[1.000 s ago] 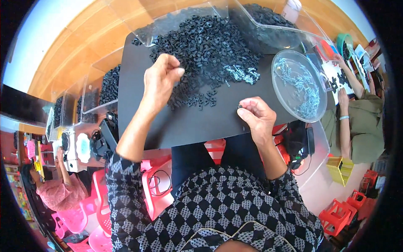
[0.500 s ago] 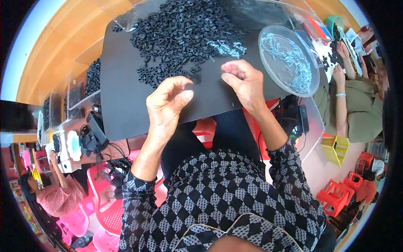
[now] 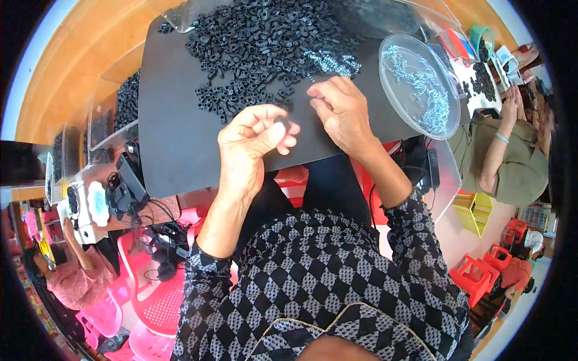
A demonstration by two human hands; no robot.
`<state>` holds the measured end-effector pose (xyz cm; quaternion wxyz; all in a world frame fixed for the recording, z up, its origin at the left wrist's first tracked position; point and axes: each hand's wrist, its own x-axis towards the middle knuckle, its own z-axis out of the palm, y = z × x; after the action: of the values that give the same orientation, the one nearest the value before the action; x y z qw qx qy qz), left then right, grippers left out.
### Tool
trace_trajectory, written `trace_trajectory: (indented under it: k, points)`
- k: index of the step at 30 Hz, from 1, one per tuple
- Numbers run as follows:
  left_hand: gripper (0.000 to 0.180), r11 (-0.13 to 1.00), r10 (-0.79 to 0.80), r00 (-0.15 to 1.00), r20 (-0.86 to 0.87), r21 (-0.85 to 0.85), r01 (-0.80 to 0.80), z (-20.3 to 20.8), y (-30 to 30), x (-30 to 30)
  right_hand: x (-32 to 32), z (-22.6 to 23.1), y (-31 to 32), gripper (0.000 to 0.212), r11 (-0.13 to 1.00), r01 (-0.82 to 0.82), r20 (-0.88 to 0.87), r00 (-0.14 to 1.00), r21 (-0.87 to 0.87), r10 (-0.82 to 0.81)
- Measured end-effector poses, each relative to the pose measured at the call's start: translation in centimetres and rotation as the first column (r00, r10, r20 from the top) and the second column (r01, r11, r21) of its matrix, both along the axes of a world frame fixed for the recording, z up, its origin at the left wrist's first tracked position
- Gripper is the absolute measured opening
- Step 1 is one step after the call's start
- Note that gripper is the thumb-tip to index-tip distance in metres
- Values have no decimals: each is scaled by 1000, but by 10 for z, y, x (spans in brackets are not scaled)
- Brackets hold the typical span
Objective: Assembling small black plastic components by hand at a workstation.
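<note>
My left hand (image 3: 253,135) pinches a small black plastic part (image 3: 282,123) between thumb and forefinger, over the near part of the dark table mat (image 3: 174,138). To its right my right hand (image 3: 343,114) has thumb and forefinger drawn together; whatever they hold, if anything, is too small to name. Beyond both hands spreads a big heap of black plastic parts (image 3: 259,48). A small pile of shiny silvery pieces (image 3: 334,62), perhaps springs or screws, lies at the heap's right edge. More of them are in a round clear plastic tray (image 3: 390,111) on the right.
Clear bins of black parts (image 3: 126,105) stand at the left, near a black device with cables (image 3: 129,186). Other people sit at work on the right (image 3: 512,150) and at the lower left (image 3: 81,283). A yellow crate (image 3: 474,212) and red stools (image 3: 475,277) stand on the floor.
My left hand has shifted slightly right, and the black part now shows in its fingertips. My right hand has moved slightly left and its fingers have turned downward. The view has shifted a little.
</note>
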<state>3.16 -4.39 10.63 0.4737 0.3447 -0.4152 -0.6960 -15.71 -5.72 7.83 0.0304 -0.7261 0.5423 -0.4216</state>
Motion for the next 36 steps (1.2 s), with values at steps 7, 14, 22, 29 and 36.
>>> trace_trajectory:
  k: [7, 14, 22, 29, 36]
  points:
    - [24, 999, -4, 999, -42, 51, 6, -2, -3, -2, 1, -1, -4, 18, 999, 16, -13, 1000, -32, -17]
    - [23, 999, 49, 999, 4, -2, -49, -5, -1, -1, -17, 1, -3, 16, 989, 145, 14, 989, -38, -144]
    - [23, 998, 53, 998, -36, 18, -52, -10, 3, 0, -2, 3, -18, 10, 983, 181, -230, 956, -12, -179]
    - [23, 996, 37, 986, -165, 91, -22, -7, -4, 7, 4, 15, -24, 13, 985, 171, -295, 940, -25, -170]
    - [21, 991, 56, 979, -197, 132, -30, -5, 0, 6, 19, 68, 26, 5, 899, -241, 312, 942, 366, 126]
